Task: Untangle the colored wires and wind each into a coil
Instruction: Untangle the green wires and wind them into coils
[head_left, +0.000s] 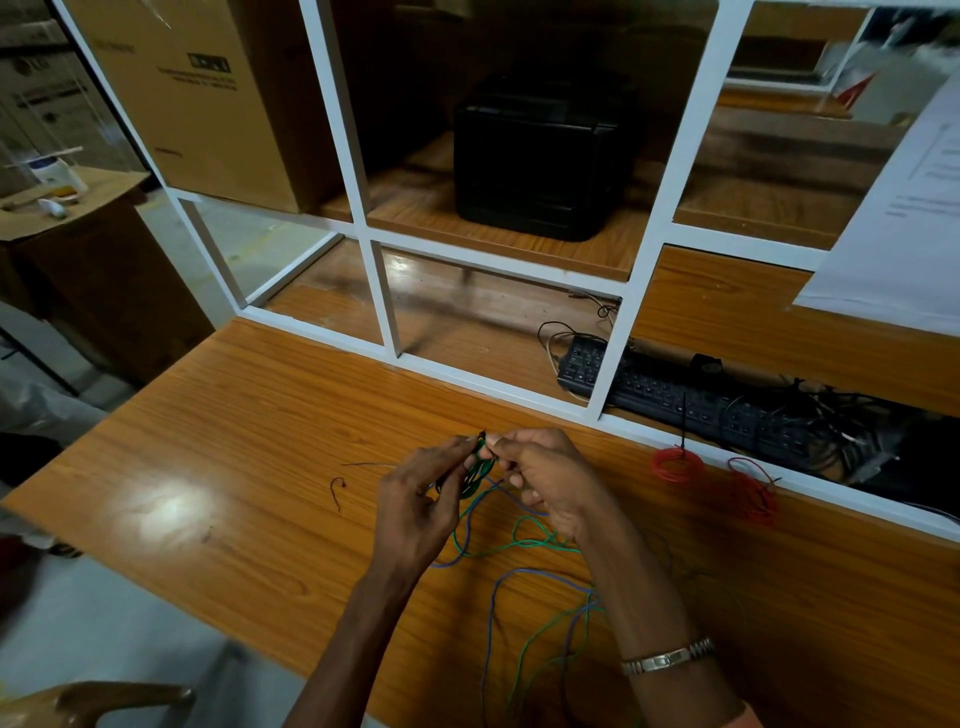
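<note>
Both grips pinch green coil (475, 470): left hand (415, 512) & right hand (545, 483); red coils (678, 464) (two) nearby.

Green wire coil (475, 470) between both hands

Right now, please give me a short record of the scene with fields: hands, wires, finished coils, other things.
left hand: grips green coil
right hand: pinches the same coil's top
loose wires: green wire and purple wire trail over the table
finished coils: two red coils, beside the white frame
other: black keyboard behind frame
</note>
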